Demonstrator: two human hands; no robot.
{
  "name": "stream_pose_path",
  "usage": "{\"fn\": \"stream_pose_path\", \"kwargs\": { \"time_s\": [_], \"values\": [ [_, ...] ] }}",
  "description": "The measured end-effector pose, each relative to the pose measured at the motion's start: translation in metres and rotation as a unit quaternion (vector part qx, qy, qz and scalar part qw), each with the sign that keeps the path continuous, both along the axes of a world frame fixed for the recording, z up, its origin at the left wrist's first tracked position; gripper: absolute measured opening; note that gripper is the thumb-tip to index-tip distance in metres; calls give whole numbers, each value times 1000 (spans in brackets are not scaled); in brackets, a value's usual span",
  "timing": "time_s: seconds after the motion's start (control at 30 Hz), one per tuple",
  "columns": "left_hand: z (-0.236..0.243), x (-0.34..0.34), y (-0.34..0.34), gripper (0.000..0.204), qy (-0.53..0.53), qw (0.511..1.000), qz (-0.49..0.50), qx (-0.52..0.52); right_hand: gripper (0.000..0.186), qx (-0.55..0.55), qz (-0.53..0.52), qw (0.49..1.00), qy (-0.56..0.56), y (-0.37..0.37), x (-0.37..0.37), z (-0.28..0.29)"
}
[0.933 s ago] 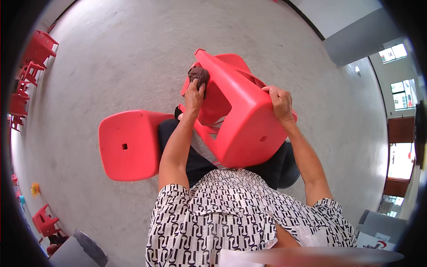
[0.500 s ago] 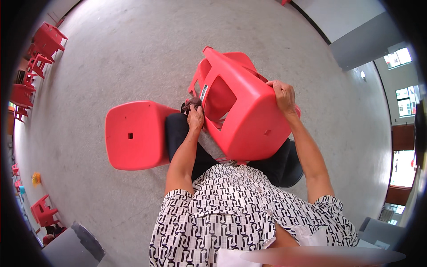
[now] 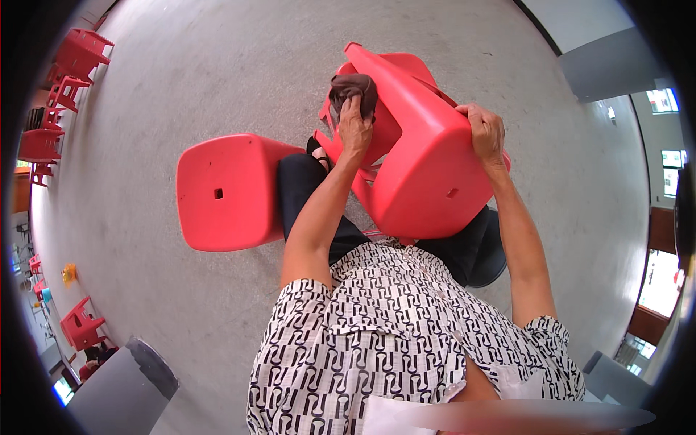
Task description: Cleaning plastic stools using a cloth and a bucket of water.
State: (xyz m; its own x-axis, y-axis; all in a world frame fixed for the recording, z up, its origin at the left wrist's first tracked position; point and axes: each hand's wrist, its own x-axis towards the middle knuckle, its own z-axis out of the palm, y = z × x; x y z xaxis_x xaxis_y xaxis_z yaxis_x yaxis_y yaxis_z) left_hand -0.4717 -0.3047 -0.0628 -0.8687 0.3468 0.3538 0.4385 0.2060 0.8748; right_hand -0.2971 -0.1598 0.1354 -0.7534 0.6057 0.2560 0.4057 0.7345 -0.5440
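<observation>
I hold a red plastic stool (image 3: 428,196) tipped in front of me, seat toward my lap. My left hand (image 3: 356,129) is closed on a crumpled brown cloth (image 3: 354,87), pressed against the stool near the upper part of a leg. My right hand (image 3: 484,134) grips the stool's right edge where the seat meets the leg, fingers curled over it. A second red stool (image 3: 217,192) stands upright at my left, beside my dark-trousered leg (image 3: 304,196). Part of a dark sandal shows behind my left arm.
Red stools (image 3: 80,58) line the far left, with another red seat (image 3: 83,322) lower left and a yellow object (image 3: 69,273) near it. A grey pillar (image 3: 123,384) is at lower left. Windows (image 3: 663,101) and brown doors run along the right wall.
My left hand with the cloth moved down along the stool, then back up toward the leg's upper part. The held stool and my right hand appear higher and farther right in the picture.
</observation>
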Motion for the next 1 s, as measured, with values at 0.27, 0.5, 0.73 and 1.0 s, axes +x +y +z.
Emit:
{"fn": "stream_pose_path", "kwargs": {
  "time_s": [0.27,0.5,0.73,1.0],
  "values": [
    [18,-13,-3,44,-53,997,-61,-22,43,4,-4,1000,-1,-9,15,6],
    [-31,-14,-14,46,-39,998,-39,-15,40,-5,4,999,33,-14,9,2],
    [-42,24,-52,57,-125,981,9,-150,41,-19,-19,999,36,-3,10,-6],
    [-53,19,-67,73,-242,936,10,-257,39,-4,-15,999,52,5,-2,-17]
  ]
}}
